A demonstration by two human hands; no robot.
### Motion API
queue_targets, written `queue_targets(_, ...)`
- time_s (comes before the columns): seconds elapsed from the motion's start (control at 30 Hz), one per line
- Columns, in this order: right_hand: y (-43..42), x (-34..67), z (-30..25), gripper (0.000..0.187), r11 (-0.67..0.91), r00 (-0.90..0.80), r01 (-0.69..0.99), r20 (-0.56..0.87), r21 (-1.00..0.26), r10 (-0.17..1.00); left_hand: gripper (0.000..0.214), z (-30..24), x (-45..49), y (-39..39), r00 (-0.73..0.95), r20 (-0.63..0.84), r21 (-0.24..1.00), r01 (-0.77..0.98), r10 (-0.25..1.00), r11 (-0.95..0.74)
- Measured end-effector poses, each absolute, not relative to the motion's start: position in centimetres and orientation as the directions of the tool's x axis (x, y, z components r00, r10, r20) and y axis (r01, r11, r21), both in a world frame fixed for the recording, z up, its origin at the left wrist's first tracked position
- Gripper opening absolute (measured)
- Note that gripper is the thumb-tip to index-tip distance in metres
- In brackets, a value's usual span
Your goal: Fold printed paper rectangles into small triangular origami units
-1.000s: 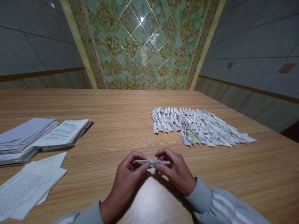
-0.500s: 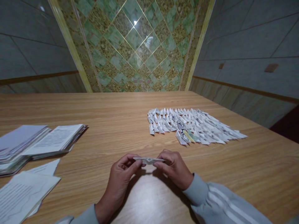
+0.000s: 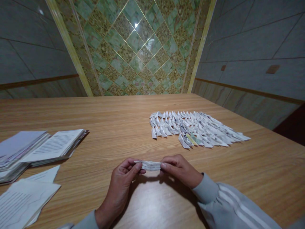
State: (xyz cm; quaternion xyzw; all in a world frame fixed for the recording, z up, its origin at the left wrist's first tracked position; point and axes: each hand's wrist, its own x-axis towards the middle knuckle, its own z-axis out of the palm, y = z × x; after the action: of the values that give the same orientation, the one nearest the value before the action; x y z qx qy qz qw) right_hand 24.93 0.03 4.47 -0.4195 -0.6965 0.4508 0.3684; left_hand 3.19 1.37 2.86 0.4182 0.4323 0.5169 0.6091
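Between my two hands, just above the near part of the table, is a narrow folded piece of printed paper (image 3: 151,166). My left hand (image 3: 126,173) pinches its left end between thumb and fingers. The right end is gripped by my right hand (image 3: 179,168), thumb on the near face. Lines of print show on the side facing me. Beyond my hands, to the right, small folded paper boats (image 3: 205,128) stand in close rows on the table, mostly white with print, a few with green and yellow.
Stacks of printed paper (image 3: 56,144) and a pile with a pale purple top sheet (image 3: 21,143) lie at the left. Loose sheets (image 3: 26,200) are nearer, by the front left. The wooden table (image 3: 107,117) reaches back to a tiled wall (image 3: 140,60).
The folded paper has been tilted so its printed side faces me more, and it looks flatter. My right hand has shifted slightly right along it. The view has moved a little.
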Motion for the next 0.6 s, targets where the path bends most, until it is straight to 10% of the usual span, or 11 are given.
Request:
queue_targets(0.37,0.2,26.5,4.9,0.039,0.147,-0.265,0.369,0.048,-0.918,0.963,0.035,3.1,3.4,1.4,0.071,-0.082,0.973,-0.211,0.994,0.096)
queue_targets(0.6,0.9,31.2,4.5,0.033,-0.051,0.162,0.573,0.052,-0.818,0.985,0.032,3.4,3.4,1.1,0.117,-0.042,0.983,-0.172,0.992,0.062)
